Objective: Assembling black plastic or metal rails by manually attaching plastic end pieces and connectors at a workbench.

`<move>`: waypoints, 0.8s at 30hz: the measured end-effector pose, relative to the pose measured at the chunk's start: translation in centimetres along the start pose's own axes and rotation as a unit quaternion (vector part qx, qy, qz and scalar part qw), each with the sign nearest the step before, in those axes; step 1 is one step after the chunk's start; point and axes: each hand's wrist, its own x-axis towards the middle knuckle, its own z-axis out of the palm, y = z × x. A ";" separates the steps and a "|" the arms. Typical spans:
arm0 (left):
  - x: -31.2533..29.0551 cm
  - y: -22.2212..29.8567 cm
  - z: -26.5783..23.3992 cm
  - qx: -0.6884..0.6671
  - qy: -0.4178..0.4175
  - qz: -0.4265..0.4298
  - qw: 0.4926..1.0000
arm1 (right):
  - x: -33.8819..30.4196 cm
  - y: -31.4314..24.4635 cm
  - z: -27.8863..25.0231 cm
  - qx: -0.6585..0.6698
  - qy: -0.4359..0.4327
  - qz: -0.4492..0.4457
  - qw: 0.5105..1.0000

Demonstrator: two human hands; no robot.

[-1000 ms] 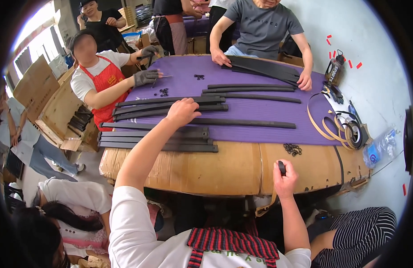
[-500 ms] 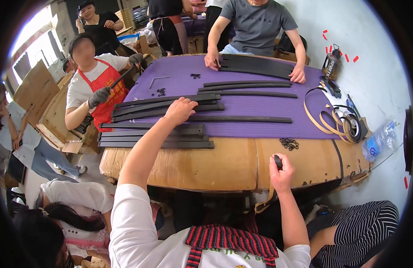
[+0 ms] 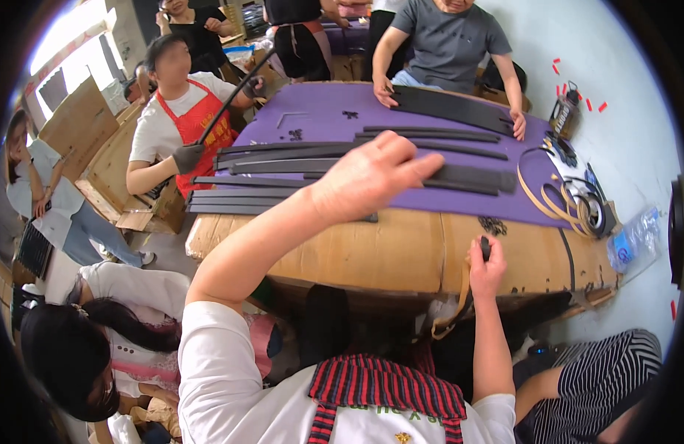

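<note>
My left hand [image 3: 379, 174] is closed on a flat black strip [image 3: 476, 178], whose far end reaches right over the purple mat [image 3: 430, 203]. The grip itself is partly hidden by the back of the hand. More long black strips [image 3: 242, 201] lie side by side to the left, partly behind my forearm. At the table's near edge, my right hand [image 3: 487, 274] is wrapped round a small black-ended object [image 3: 485, 249] whose kind I cannot make out. A tan strap [image 3: 460, 300] hangs beside that hand. Small black rings [image 3: 493, 225] lie in a pile just beyond it.
Across the table a person handles a wide black panel [image 3: 453, 108]. At the left, a person in a red apron [image 3: 201, 122] holds a long black bar. Coiled tan straps [image 3: 560, 200], a dark bottle [image 3: 565, 107] and a clear plastic bag [image 3: 632, 238] sit at the right.
My left hand has risen off the pile and moved right, carrying a black strip. My right hand keeps its grip. The red-aproned person's bar is raised more steeply, and the view has shifted.
</note>
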 end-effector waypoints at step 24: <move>-8.3 5.3 12.1 -0.040 -0.112 -0.149 0.982 | -1.0 -1.1 -2.3 -0.087 -0.002 -0.009 0.996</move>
